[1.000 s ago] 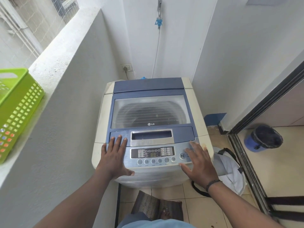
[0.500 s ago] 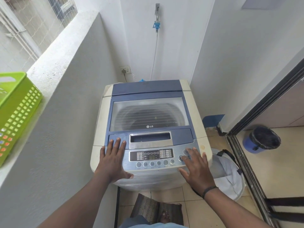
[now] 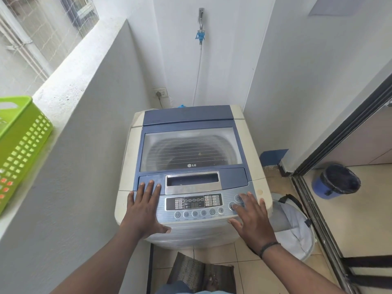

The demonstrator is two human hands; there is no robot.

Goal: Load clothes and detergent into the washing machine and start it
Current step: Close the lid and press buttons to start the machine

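A top-loading washing machine (image 3: 252, 145) stands in the corner, cream body with a blue lid. Its clear lid (image 3: 191, 148) is down, and the dark drum shows through it. The control panel (image 3: 194, 203) runs along the front edge with a display and a row of round buttons. My left hand (image 3: 144, 211) lies flat on the panel's left end, fingers spread, holding nothing. My right hand (image 3: 252, 217) rests on the panel's right end, with a fingertip on a round button (image 3: 232, 206) there. No detergent is in view.
A green plastic basket (image 3: 21, 145) sits on the ledge at left. A white laundry bag (image 3: 294, 228) lies on the floor right of the machine. A blue bin (image 3: 336, 181) stands beyond the sliding door track. A mat (image 3: 199, 272) lies at my feet. A tap and hose (image 3: 200, 37) hang on the back wall.
My right hand has slid a little left and inward onto the round buttons at the panel's right end. The left hand stays flat in place. The view has shifted slightly.
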